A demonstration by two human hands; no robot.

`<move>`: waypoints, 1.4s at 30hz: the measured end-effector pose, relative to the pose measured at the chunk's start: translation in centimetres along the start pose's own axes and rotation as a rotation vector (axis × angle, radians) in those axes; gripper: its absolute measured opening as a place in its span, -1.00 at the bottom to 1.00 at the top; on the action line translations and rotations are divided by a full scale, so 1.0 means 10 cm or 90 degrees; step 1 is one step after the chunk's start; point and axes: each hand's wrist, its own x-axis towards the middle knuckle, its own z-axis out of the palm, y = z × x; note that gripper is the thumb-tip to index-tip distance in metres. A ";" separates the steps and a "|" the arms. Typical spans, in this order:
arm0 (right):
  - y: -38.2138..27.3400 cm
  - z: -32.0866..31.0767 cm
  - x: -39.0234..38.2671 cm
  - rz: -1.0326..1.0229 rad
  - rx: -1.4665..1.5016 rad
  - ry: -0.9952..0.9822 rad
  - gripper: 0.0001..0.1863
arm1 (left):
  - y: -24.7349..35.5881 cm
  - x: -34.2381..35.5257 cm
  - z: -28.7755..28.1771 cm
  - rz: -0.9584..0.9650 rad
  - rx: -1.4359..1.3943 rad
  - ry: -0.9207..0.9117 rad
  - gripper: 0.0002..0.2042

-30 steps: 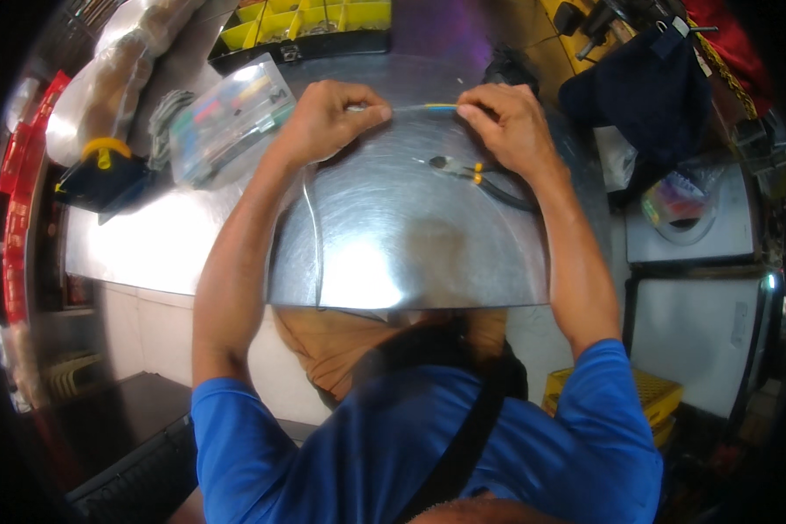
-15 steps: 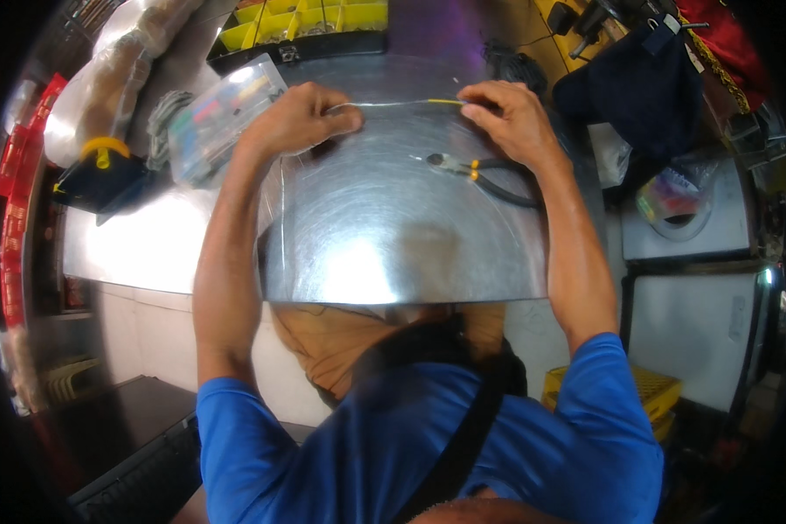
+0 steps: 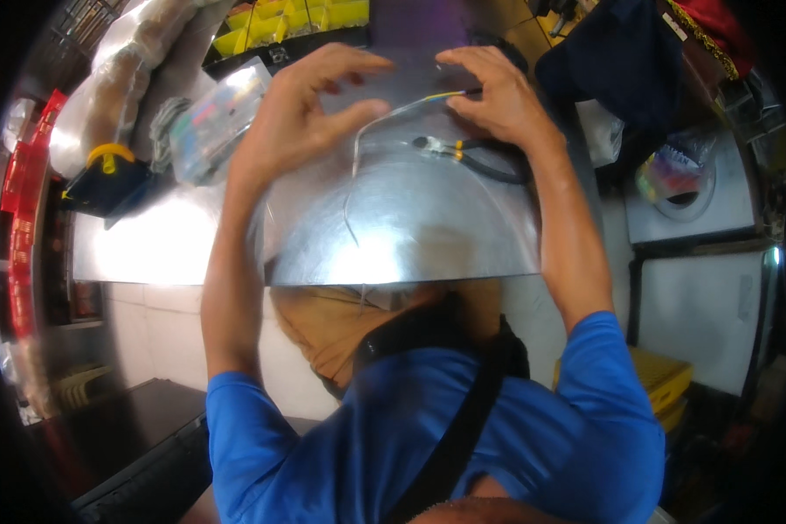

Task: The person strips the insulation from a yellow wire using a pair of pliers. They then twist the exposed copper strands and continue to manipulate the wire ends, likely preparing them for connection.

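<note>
A thin wire (image 3: 355, 157), mostly silvery with a short yellow and dark stretch at its right end, runs into my right hand (image 3: 502, 100). Thumb and forefinger stand apart there, while the yellow end passes behind the thumb into the grip. From there the wire slants left, bends, and trails down over the metal tabletop (image 3: 323, 210) toward the front edge. My left hand (image 3: 310, 109) is open beside the bend, fingers spread and holding nothing. Cutting pliers (image 3: 450, 148) with dark handles and yellow bands lie just below my right hand.
A clear plastic case (image 3: 223, 118) with colourful contents sits left of my left hand. Behind stands a black organizer with yellow compartments (image 3: 293, 22). Plastic-wrapped rolls (image 3: 118, 83) and a dark pouch (image 3: 105, 179) lie far left. Dark cloth (image 3: 603, 70) hangs at right, above a white appliance (image 3: 686, 214).
My left hand has let go of the wire and opened. The wire, stretched straight between both hands before, now bends and hangs down toward me. The whole view has shifted slightly.
</note>
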 end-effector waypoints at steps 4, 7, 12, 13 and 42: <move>0.20 -0.10 -0.08 0.016 -0.049 -0.082 -0.43 | 1.28 -0.14 0.49 0.330 -0.310 0.046 -0.75; 0.11 -0.32 -0.06 0.058 0.001 -0.105 -0.46 | 1.94 -0.29 0.78 0.501 -0.424 0.108 -0.72; -0.12 -0.46 -0.03 0.089 -0.042 -0.097 -0.44 | 2.10 -0.49 0.84 0.492 -0.406 0.179 -0.69; -0.11 -0.49 -0.05 0.109 -0.019 -0.065 -0.49 | 2.11 -0.54 0.77 0.455 -0.451 0.145 -0.70; 0.13 -0.38 -1.17 0.015 -0.220 0.133 -0.62 | 2.00 -0.93 0.84 0.286 -0.823 0.136 -0.48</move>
